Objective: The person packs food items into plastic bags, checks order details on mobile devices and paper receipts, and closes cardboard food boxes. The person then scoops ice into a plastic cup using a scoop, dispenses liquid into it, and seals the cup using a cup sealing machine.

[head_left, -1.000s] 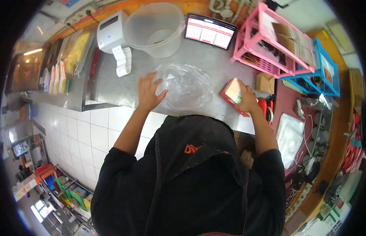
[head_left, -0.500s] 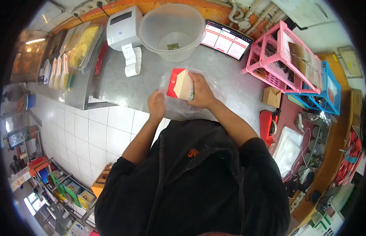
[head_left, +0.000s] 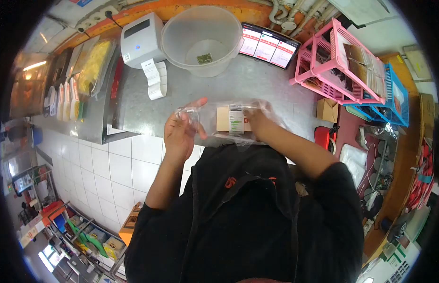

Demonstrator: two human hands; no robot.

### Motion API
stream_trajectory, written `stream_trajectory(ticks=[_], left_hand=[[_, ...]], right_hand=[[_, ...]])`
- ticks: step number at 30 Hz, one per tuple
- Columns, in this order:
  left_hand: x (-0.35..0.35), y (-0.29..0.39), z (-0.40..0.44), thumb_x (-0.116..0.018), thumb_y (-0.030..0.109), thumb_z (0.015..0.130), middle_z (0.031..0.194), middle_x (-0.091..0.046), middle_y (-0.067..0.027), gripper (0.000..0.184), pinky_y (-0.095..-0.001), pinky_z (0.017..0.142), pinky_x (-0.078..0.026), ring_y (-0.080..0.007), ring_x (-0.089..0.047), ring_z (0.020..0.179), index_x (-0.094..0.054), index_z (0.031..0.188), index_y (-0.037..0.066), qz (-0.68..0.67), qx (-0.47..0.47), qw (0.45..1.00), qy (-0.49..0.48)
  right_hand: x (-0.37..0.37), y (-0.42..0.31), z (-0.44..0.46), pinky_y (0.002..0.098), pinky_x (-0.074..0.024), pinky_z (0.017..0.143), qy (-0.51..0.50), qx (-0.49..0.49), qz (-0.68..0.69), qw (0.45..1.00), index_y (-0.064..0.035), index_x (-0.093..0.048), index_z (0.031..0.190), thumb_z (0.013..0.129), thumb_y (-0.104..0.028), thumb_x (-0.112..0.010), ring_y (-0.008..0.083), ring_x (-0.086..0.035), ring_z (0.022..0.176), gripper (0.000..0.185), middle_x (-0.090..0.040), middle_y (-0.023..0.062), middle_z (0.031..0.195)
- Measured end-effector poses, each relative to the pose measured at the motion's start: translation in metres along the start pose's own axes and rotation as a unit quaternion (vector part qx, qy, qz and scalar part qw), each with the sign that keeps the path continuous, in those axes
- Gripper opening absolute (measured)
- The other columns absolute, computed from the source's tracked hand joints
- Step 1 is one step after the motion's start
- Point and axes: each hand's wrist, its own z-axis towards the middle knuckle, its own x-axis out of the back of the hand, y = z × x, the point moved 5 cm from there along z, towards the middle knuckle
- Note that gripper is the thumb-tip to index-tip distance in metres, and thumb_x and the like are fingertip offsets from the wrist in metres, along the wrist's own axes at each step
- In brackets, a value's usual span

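My left hand [head_left: 183,128] grasps the clear plastic bag [head_left: 207,109]. The labelled box [head_left: 222,119] shows through the plastic between my 2 hands, over the desk [head_left: 198,89]. My right hand [head_left: 259,123] is at the box's right end; its fingers are blurred, so I can't tell its grip.

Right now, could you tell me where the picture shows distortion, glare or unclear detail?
In the head view, the brown strip at far right bows and the corners go black; in the same view, highlights streak the clear bag, and the label on the box is too small to read.
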Motion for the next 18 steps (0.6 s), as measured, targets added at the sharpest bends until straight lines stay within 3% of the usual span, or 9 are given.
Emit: stream_trajectory(ticks=[1, 3, 7, 9, 11, 13, 15, 17, 18], left_hand=[[0.002, -0.001, 0.001, -0.056, 0.029, 0.097, 0.130, -0.053, -0.0323, 0.031, -0.0285, 0.057, -0.053, -0.0198, -0.064, 0.063, -0.055, 0.099, -0.002, 0.000, 0.003, 1.000, -0.004], [0.006, -0.005, 0.000, -0.061, 0.026, 0.095, 0.131, -0.053, -0.0310, 0.027, -0.0273, 0.055, -0.051, -0.0168, -0.061, 0.058, -0.052, 0.099, 0.001, 0.029, 0.011, 0.999, -0.037], [0.001, -0.006, 0.011, -0.066, 0.021, 0.091, 0.132, -0.053, -0.0292, 0.025, -0.0257, 0.055, -0.050, -0.0137, -0.059, 0.056, -0.051, 0.102, 0.003, 0.018, -0.010, 0.998, -0.061], [-0.008, -0.007, 0.016, -0.072, 0.018, 0.086, 0.131, -0.054, -0.0271, 0.031, -0.0240, 0.054, -0.050, -0.0113, -0.058, 0.058, -0.050, 0.104, 0.005, 0.058, -0.040, 0.992, -0.103], [-0.020, -0.011, 0.021, -0.078, 0.019, 0.081, 0.127, -0.057, -0.0231, 0.038, -0.0299, 0.062, -0.053, -0.0148, -0.062, 0.071, -0.050, 0.104, 0.006, 0.107, -0.015, 0.988, -0.106], [-0.058, -0.014, 0.020, -0.083, 0.024, 0.074, 0.123, -0.060, -0.0194, 0.049, -0.0376, 0.074, -0.054, -0.0239, -0.064, 0.086, -0.049, 0.105, 0.005, 0.353, -0.142, 0.895, -0.233], [-0.098, -0.032, 0.014, -0.083, 0.025, 0.070, 0.114, -0.060, -0.0185, 0.053, -0.0432, 0.080, -0.051, -0.0330, -0.062, 0.091, -0.050, 0.106, 0.004, 0.498, -0.211, 0.784, -0.305], [-0.109, -0.070, 0.015, -0.079, 0.023, 0.071, 0.106, -0.061, -0.0185, 0.048, -0.0439, 0.078, -0.050, -0.0346, -0.061, 0.089, -0.052, 0.105, 0.004, 0.438, -0.185, 0.833, -0.283], [-0.108, -0.079, 0.019, -0.076, 0.021, 0.072, 0.099, -0.061, -0.0184, 0.042, -0.0446, 0.075, -0.049, -0.0363, -0.060, 0.086, -0.053, 0.103, 0.003, 0.373, -0.161, 0.876, -0.261]], right_hand=[[0.010, 0.016, -0.022, 0.0443, -0.0494, 0.090, 0.041, -0.047, 0.083, 0.995, -0.0045, -0.055, 0.127, 0.086, -0.021, -0.061, 0.0310, -0.067, 0.097, 0.045, -0.065, 0.0173, 0.117], [0.177, -0.024, -0.094, 0.0453, -0.0511, 0.086, -0.237, -0.012, -0.070, 0.969, -0.0042, -0.066, 0.109, 0.088, -0.029, -0.061, 0.0307, -0.067, 0.095, 0.033, -0.069, 0.0180, 0.103], [0.227, -0.022, -0.124, 0.0453, -0.0514, 0.080, -0.205, 0.047, 0.145, 0.967, -0.0037, -0.070, 0.091, 0.089, -0.032, -0.061, 0.0297, -0.068, 0.092, 0.030, -0.070, 0.0153, 0.091], [0.236, -0.034, -0.153, 0.0442, -0.0494, 0.078, -0.242, 0.117, -0.094, 0.959, -0.0056, -0.068, 0.080, 0.089, -0.025, -0.060, 0.0265, -0.067, 0.084, 0.023, -0.070, 0.0144, 0.089], [0.231, -0.044, -0.164, 0.0431, -0.0484, 0.078, -0.218, 0.159, -0.167, 0.948, -0.0072, -0.066, 0.076, 0.086, -0.023, -0.061, 0.0243, -0.066, 0.083, 0.019, -0.069, 0.0124, 0.088], [0.229, -0.043, -0.164, 0.0421, -0.0475, 0.078, -0.193, 0.196, -0.239, 0.931, -0.0088, -0.064, 0.073, 0.082, -0.021, -0.063, 0.0221, -0.064, 0.082, 0.015, -0.068, 0.0104, 0.088], [0.261, -0.061, -0.167, 0.0385, -0.0467, 0.080, 0.216, 0.390, -0.225, 0.867, -0.0113, -0.057, 0.065, 0.076, -0.018, -0.061, 0.0184, -0.059, 0.084, 0.013, -0.064, 0.0067, 0.088], [0.268, -0.061, -0.164, 0.0370, -0.0443, 0.087, 0.255, 0.406, -0.194, 0.856, -0.0124, -0.067, 0.076, 0.073, -0.019, -0.066, 0.0222, -0.059, 0.096, 0.007, -0.062, 0.0051, 0.094], [0.271, -0.049, -0.160, 0.0382, -0.0438, 0.088, 0.357, 0.341, -0.058, 0.867, -0.0103, -0.067, 0.080, 0.070, -0.021, -0.070, 0.0242, -0.058, 0.097, 0.015, -0.061, 0.0068, 0.097]])
